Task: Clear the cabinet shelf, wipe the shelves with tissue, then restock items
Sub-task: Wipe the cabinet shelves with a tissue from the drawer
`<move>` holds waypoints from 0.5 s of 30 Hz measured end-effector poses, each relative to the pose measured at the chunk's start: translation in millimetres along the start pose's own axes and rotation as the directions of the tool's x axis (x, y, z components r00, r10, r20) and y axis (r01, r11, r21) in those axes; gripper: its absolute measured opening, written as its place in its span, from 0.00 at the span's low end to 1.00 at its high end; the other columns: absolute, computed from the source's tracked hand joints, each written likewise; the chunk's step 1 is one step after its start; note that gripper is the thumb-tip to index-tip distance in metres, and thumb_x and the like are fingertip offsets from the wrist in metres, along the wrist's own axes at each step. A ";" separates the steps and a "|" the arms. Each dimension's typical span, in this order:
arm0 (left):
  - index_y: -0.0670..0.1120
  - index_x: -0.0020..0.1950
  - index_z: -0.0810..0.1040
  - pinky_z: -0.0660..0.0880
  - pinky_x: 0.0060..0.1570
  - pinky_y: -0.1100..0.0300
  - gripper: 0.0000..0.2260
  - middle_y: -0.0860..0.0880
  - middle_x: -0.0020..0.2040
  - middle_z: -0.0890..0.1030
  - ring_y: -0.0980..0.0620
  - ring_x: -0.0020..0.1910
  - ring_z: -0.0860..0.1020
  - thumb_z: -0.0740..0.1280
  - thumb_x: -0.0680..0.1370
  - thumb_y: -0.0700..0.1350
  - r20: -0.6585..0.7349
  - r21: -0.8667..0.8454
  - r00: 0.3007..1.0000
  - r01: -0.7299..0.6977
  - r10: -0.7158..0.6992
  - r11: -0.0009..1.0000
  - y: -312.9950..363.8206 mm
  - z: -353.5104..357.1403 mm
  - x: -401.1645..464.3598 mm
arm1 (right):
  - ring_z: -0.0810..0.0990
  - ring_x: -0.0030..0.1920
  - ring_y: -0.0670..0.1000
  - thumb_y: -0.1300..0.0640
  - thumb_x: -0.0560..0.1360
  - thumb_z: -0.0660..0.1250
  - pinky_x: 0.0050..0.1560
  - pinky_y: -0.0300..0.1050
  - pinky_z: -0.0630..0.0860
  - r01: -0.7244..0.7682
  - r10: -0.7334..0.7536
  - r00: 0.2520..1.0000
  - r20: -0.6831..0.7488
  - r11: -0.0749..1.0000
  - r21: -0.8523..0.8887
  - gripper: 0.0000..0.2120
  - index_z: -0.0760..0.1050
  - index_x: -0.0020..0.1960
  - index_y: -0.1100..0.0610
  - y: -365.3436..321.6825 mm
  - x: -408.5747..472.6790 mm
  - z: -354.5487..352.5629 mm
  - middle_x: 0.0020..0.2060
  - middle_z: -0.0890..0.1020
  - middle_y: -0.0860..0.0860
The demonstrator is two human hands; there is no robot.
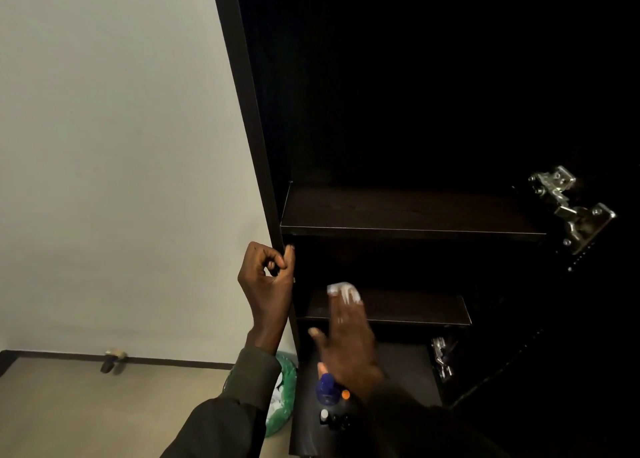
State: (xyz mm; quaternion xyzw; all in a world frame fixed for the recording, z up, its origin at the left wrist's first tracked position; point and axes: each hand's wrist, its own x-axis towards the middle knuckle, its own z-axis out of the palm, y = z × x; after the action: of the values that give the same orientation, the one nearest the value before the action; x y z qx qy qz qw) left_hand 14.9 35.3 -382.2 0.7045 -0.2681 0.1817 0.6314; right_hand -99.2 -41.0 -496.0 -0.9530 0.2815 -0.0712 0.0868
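Head view: left hand [266, 277] grips cabinet edge [263, 166]; flat right hand [349, 339] presses tissue [344, 291] onto shelf [408, 308].

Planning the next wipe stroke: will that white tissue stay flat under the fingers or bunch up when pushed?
The tissue already looks crumpled under the right hand fingertips, so it is probably floppy and will likely bunch further. It seems very light; only pressure holds it on the shelf.

Pale wall [104, 145]; door stopper [112, 360] at baseboard; green plastic bag [282, 393] on floor [86, 416].
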 end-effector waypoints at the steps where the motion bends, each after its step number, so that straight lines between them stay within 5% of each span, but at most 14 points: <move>1: 0.42 0.34 0.69 0.66 0.34 0.65 0.16 0.47 0.34 0.71 0.52 0.32 0.68 0.72 0.75 0.33 -0.001 0.000 1.000 -0.001 0.001 1.000 0.0 -0.1 -0.5 | 0.51 0.78 0.60 0.37 0.77 0.51 0.75 0.54 0.49 0.064 -0.064 0.998 0.029 0.998 -0.012 0.40 0.56 0.77 0.65 -17.8 1.4 6.1 0.77 0.56 0.62; 5: 0.45 0.35 0.68 0.67 0.35 0.67 0.16 0.48 0.34 0.71 0.54 0.32 0.69 0.72 0.75 0.33 -0.005 0.005 1.000 -0.003 0.003 1.000 1.4 -0.2 -0.9 | 0.44 0.79 0.59 0.40 0.79 0.53 0.77 0.57 0.49 0.167 -0.152 0.981 0.123 0.979 -0.116 0.37 0.54 0.78 0.64 -45.8 0.0 12.7 0.78 0.53 0.62; 7: 0.45 0.35 0.68 0.66 0.34 0.68 0.16 0.48 0.34 0.71 0.54 0.32 0.69 0.72 0.75 0.33 0.001 0.003 1.000 -0.017 0.017 1.000 2.0 0.0 -0.5 | 0.49 0.78 0.58 0.40 0.78 0.55 0.77 0.56 0.51 0.138 -0.127 0.987 0.094 0.982 -0.127 0.37 0.56 0.77 0.64 -34.7 -4.5 10.8 0.77 0.56 0.61; 11: 0.43 0.34 0.68 0.66 0.33 0.62 0.16 0.46 0.34 0.71 0.51 0.32 0.68 0.71 0.75 0.32 -0.002 0.006 1.000 -0.009 0.009 1.000 0.8 -0.1 0.1 | 0.55 0.78 0.58 0.39 0.76 0.54 0.73 0.52 0.50 0.003 -0.001 0.999 0.032 0.998 -0.067 0.38 0.57 0.77 0.64 10.0 -23.1 1.7 0.77 0.58 0.60; 15: 0.43 0.35 0.69 0.66 0.34 0.68 0.15 0.47 0.34 0.71 0.53 0.33 0.69 0.72 0.75 0.32 0.008 0.017 1.000 -0.009 0.009 1.000 1.0 -0.1 -0.6 | 0.54 0.78 0.58 0.34 0.78 0.45 0.75 0.52 0.50 -0.218 0.215 0.974 -0.073 0.975 -0.039 0.40 0.56 0.77 0.64 85.3 -41.5 -8.9 0.77 0.59 0.60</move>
State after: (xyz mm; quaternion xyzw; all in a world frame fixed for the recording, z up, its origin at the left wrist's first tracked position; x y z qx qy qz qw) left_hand 13.9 35.4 -381.8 0.7093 -0.2720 0.1841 0.6238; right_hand -180.1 -89.9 -508.5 -0.9154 0.3880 -0.0873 0.0622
